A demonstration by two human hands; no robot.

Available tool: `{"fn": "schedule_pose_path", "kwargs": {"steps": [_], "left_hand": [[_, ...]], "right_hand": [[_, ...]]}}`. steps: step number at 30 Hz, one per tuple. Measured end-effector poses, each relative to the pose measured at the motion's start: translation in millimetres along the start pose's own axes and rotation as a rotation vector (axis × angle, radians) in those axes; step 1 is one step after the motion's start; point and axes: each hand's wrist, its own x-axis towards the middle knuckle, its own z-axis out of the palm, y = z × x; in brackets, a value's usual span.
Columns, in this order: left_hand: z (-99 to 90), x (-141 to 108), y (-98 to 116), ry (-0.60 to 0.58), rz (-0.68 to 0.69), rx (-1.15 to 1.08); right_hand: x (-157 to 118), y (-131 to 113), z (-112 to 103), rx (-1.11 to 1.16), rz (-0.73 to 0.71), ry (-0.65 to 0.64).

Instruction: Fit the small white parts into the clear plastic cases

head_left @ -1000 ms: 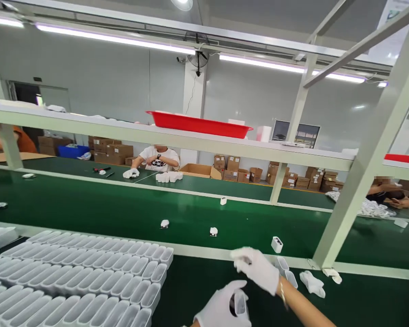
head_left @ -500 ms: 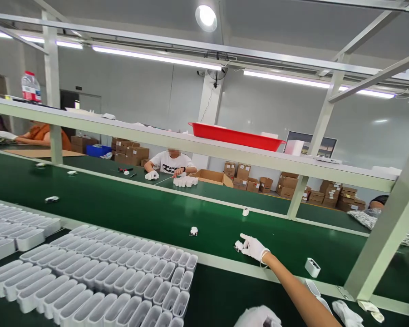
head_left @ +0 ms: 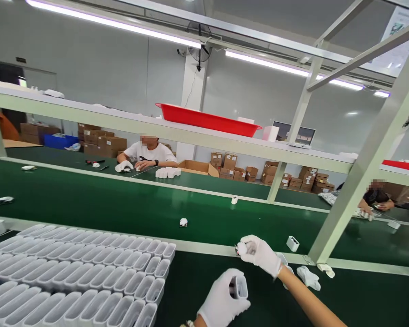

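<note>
My left hand (head_left: 221, 297), in a white glove, is closed around a white open-topped housing (head_left: 241, 287) above the dark green table. My right hand (head_left: 258, 254), also gloved, pinches a small part with a round white top and a dark base (head_left: 241, 248) over the pale rail of the belt. A similar white-topped part (head_left: 183, 222) lies on the green belt to the left. Rows of white open housings (head_left: 98, 272) stand on the table at the left.
A white housing (head_left: 293, 243) sits on the belt near the slanted post (head_left: 347, 181). Crumpled white gloves (head_left: 308, 278) lie beside the rail. A red tray (head_left: 207, 121) rests on the shelf. Across the belt, a person in a white shirt (head_left: 153, 154) works; another person is at far right.
My right hand has lifted the white-topped part off the belt. My left hand has come further into view with the housing. The view has shifted right.
</note>
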Motion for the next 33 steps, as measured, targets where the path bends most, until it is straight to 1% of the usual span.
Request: {"fn": "schedule_pose_path", "kwargs": {"steps": [2, 4, 6, 8, 12, 16, 17, 19, 22, 26, 30, 33], "left_hand": [[0.0, 0, -6, 0.047, 0.018, 0.027], [-0.7, -2, -10, 0.089, 0.055, 0.065], [-1.7, -5, -11, 0.12, 0.1, 0.106], [-2.4, -8, -10, 0.137, 0.133, 0.143], [-3.0, -13, -8, 0.147, 0.168, 0.215], [-3.3, -15, -9, 0.15, 0.174, 0.272], [-3.5, -15, -10, 0.152, 0.175, 0.29], [-3.9, -15, -12, 0.156, 0.187, 0.33], [-4.4, -15, -16, 0.154, 0.228, 0.375], [-4.5, -15, -17, 0.156, 0.297, 0.42], [-4.3, -17, -16, 0.17, 0.3, 0.458], [-3.8, -18, -14, 0.172, 0.305, 0.482]], "right_hand": [[-29, 10, -14, 0.064, 0.052, -0.057], [-54, 14, -22, 0.095, 0.1, -0.083], [-72, 14, -23, 0.101, 0.136, -0.097], [-80, 12, -18, 0.105, 0.159, -0.117], [-84, -1, -10, 0.126, 0.177, -0.157], [-84, -21, -13, 0.108, 0.121, -0.235], [-84, -25, -14, 0.092, 0.104, -0.241], [-85, -31, -16, 0.059, 0.095, -0.213], [-85, -35, -15, 0.018, 0.117, -0.185], [-86, -33, -10, -0.042, 0.088, -0.219], [-87, -32, -6, -0.09, 0.058, -0.216], [-88, -36, -7, -0.125, 0.047, -0.222]]}}
